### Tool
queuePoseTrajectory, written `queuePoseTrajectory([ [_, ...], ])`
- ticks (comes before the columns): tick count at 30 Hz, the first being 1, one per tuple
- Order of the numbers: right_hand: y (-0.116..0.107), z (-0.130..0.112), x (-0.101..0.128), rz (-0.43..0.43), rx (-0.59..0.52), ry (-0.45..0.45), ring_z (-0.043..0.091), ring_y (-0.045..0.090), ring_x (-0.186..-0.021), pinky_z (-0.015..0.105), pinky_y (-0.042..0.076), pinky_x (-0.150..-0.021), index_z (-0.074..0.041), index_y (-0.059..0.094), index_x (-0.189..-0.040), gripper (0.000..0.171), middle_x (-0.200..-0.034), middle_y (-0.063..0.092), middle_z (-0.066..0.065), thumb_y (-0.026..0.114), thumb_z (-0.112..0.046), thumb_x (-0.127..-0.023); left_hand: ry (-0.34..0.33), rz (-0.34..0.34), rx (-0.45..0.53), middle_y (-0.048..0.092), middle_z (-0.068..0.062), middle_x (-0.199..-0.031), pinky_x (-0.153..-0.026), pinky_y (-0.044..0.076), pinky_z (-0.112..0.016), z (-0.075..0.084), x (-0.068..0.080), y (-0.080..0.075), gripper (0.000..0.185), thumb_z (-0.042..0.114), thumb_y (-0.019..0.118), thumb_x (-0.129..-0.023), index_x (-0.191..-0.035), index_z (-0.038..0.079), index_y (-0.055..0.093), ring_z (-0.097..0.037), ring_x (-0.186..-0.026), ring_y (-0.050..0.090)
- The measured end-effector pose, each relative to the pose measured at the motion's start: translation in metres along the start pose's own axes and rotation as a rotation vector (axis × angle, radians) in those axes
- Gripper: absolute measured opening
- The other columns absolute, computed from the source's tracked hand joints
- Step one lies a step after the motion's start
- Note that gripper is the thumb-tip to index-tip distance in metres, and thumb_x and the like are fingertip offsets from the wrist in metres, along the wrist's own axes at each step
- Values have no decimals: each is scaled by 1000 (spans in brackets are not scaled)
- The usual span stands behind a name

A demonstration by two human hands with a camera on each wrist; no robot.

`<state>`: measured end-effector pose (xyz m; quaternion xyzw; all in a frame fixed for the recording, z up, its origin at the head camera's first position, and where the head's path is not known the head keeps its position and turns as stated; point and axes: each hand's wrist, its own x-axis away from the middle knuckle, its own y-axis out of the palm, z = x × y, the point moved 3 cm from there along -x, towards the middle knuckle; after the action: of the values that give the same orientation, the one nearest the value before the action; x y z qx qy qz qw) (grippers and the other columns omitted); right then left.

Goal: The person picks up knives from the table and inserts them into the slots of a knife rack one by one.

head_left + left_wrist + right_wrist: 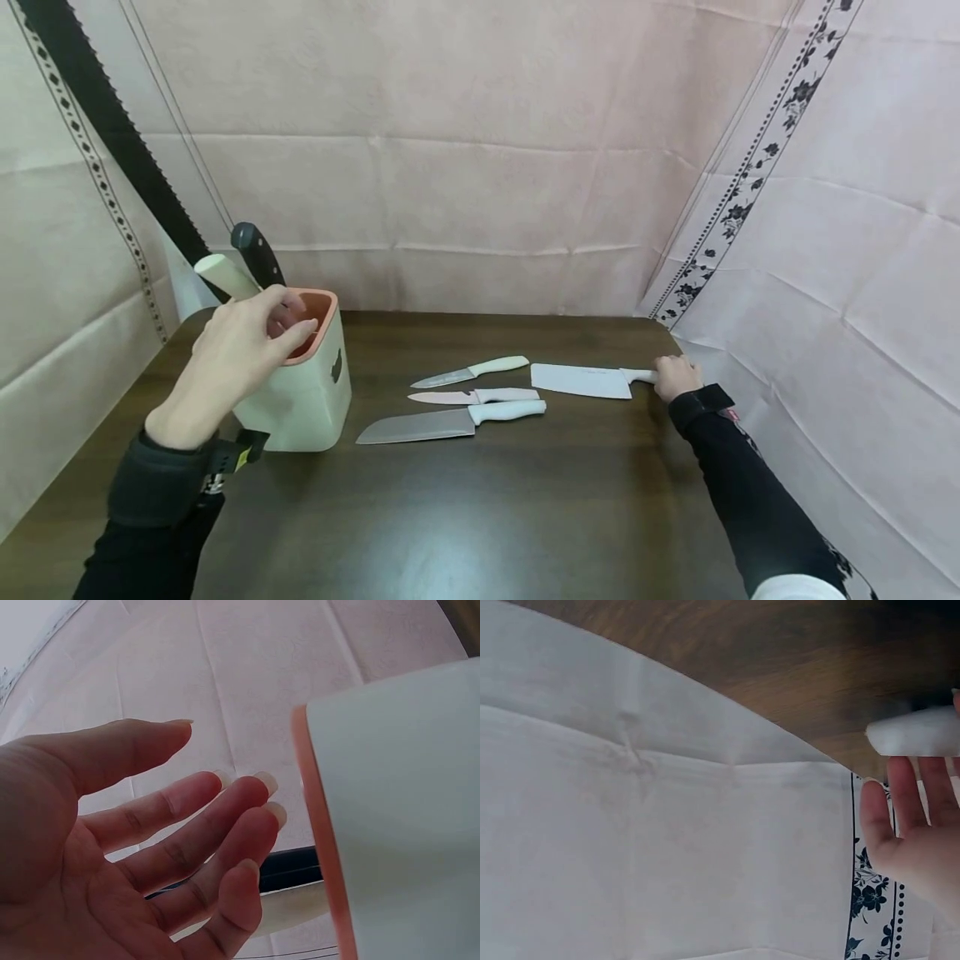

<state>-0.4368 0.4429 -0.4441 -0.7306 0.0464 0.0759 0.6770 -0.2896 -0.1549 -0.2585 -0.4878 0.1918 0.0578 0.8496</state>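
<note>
At the left of the table (525,517), I have the left hand (243,343) just over the mouth of the pale green knife holder (311,417), which has an orange rim. That hand is empty, its fingers loosely curved and the thumb well apart from them; my left wrist view shows the fingertips close to the rim but clear of it. A black handle (257,254) and a pale green handle (225,273) stand up out of the holder behind the fingers. The left forearm rises from the lower left corner, back of the hand uppermost.

On the right, I see the right hand (677,379) grasping the end of the white cleaver (581,381) by its handle, near the table's right edge. The cleaver lies with its blade pointing left. The right arm reaches up from the lower right, wrist strapped in a black band (699,406).

Between the hands, side by side on the table, lie a small green-handled knife (498,365), a pinkish knife (442,398) and a large grey-bladed knife (427,426), blades leftward.
</note>
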Motion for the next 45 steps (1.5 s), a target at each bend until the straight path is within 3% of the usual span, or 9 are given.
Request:
queuePoseTrajectory([
  [2, 0, 3, 2, -13, 6, -5, 47, 55, -91, 59, 38, -75, 1, 68, -86, 14, -94, 67, 27, 63, 1, -73, -7, -5, -7, 67, -19, -94, -58, 38, -27, 1, 1, 0, 26, 26, 61, -94, -109, 5, 59, -30, -84, 60],
  [7, -13, 9, 4, -41, -38, -12, 44, 60, -86, 56, 40, -73, 1, 68, -97, 26, -98, 68, 26, 65, -9, -73, 17, 23, -9, 69, -16, -91, -62, 37, -30, 5, 2, 1, 27, 26, 62, -93, -109, 5, 59, -29, -83, 60],
  [11, -44, 6, 5, -95, -179, -62, 39, 63, -83, 47, 47, -71, 6, 67, -100, 29, -101, 68, 29, 66, -8, -75, 69, 21, 59, 69, -17, -92, -70, 41, -31, 11, 3, 6, 25, 22, 63, -93, -109, 3, 60, -28, -83, 61],
  [14, -72, 0, 5, -163, -302, -105, 33, 64, -84, 38, 48, -72, 10, 67, -99, 25, -101, 68, 29, 69, -3, -77, 71, -12, 99, 67, -18, -96, -70, 46, -31, 15, 4, 10, 29, 22, 64, -93, -112, 2, 59, -27, -85, 62],
  [20, -117, -17, 2, -179, -340, -143, 19, 61, -81, 28, 45, -71, 3, 71, -102, 27, -99, 72, 22, 75, -9, -78, 85, -49, 138, 67, -18, -97, -72, 50, -36, 22, 6, 18, 35, 24, 66, -92, -117, 2, 57, -27, -84, 62],
  [28, -153, -46, 9, -7, -377, -136, 15, 57, -79, 23, 43, -65, -5, 74, -105, 35, -103, 72, 19, 81, -25, -76, 116, -102, 184, 67, -13, -89, -67, 46, -30, 29, 7, 35, 28, 21, 65, -92, -112, 3, 57, -22, -79, 60],
  [38, -169, -94, 4, 250, -628, -146, -6, 61, -68, 15, 46, -62, -9, 70, -110, 33, -87, 74, 1, 79, -20, -80, 79, -176, 206, 66, -10, -90, -67, 47, -29, 34, 6, 53, 31, 28, 62, -93, -114, 6, 57, -20, -79, 59],
  [45, -186, -124, 7, 409, -639, -225, -10, 54, -69, 9, 43, -62, -4, 66, -116, 35, -101, 72, 22, 75, -17, -84, 45, -219, 211, 65, -9, -92, -66, 46, -29, 37, 4, 69, 36, 36, 60, -95, -117, 8, 56, -19, -78, 57],
])
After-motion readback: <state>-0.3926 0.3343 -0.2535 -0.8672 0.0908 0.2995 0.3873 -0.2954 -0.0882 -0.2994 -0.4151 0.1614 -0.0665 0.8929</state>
